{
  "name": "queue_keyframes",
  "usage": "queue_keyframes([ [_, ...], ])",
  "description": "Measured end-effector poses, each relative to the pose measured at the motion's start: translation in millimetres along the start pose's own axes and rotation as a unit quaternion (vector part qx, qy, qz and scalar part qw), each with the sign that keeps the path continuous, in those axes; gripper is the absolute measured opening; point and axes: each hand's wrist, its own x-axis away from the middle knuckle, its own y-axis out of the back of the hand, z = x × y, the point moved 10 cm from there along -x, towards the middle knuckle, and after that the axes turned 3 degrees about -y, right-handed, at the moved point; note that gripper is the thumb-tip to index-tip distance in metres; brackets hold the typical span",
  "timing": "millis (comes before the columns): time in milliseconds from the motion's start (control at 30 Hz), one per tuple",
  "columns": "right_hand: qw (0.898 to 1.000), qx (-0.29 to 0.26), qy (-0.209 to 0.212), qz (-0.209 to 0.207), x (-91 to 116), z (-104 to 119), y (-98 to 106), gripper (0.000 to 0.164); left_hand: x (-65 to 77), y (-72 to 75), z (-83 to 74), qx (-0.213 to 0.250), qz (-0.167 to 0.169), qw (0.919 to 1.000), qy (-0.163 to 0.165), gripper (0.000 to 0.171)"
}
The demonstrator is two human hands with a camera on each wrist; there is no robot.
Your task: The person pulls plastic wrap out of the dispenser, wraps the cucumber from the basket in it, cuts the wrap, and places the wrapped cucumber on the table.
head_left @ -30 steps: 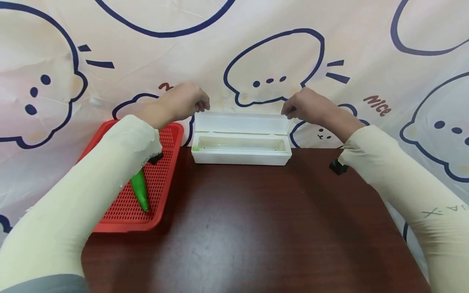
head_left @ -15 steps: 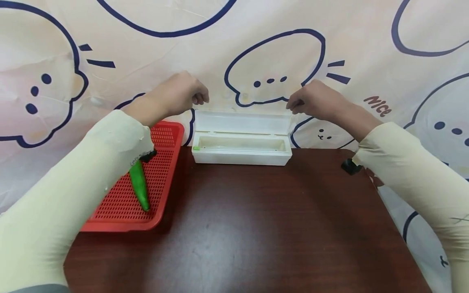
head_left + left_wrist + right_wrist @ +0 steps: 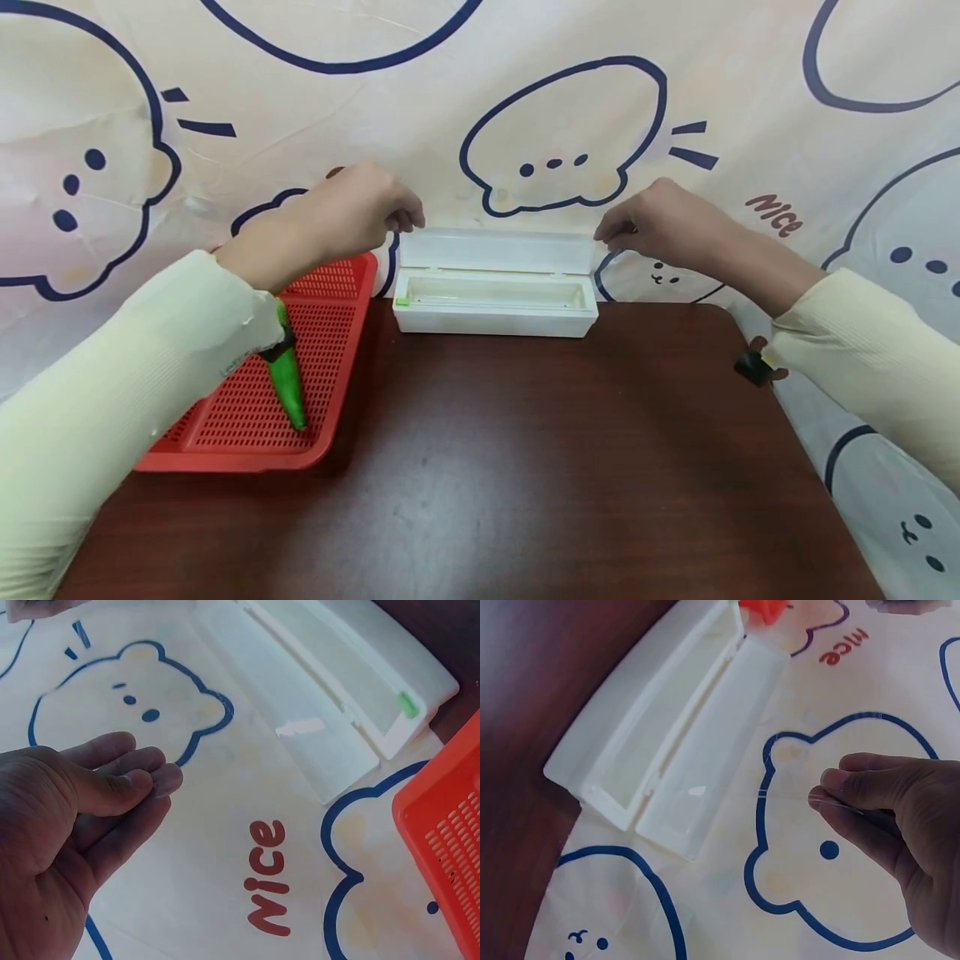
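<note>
A long white cling film dispenser box (image 3: 495,323) stands at the table's far edge, its lid (image 3: 495,252) tipped back. Above the lid's left end, my left hand (image 3: 352,208) pinches with thumb against fingertips. My right hand (image 3: 663,223) does the same just beyond the right end. Glints of clear cling film (image 3: 840,804) show at the right fingertips in the right wrist view, running toward the left. The film is so transparent that its extent between the hands is hidden. A bright green tab (image 3: 407,705) marks the box's left end.
A red perforated basket (image 3: 330,400) sits at the table's left, partly under my left forearm. In it lies a long tapered green vegetable (image 3: 287,383). The dark wooden table (image 3: 525,467) stretches toward me. A cartoon-printed cloth (image 3: 300,125) hangs right behind the box.
My hands rise slightly, then lower again. The right hand has shifted right and both forearms have swung outward. The box and basket stay in place.
</note>
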Motion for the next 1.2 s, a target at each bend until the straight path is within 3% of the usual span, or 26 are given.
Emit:
queue_keyframes([
  [167, 1.0, -0.005, -0.006, 0.009, 14, 6, -4, 0.022, 16.0, -4.9, -11.5, 0.0, 0.002, 1.0, 0.003, 0.032],
  [433, 1.0, -0.001, -0.008, 0.001, 35, 12, -3, 0.025, 30.2, -5.5, -34.1, -0.006, -0.024, 0.9993, -0.03, 0.03],
  [767, 1.0, -0.002, 0.015, -0.014, 37, 17, 7, 0.026, 33.5, 4.8, -34.7, -0.008, -0.038, 0.9989, -0.027, 0.027],
  [1200, 1.0, 0.001, 0.0, -0.03, 44, 21, 20, 0.024, 42.0, 18.5, -37.5, -0.025, -0.053, 0.9982, -0.005, 0.025],
])
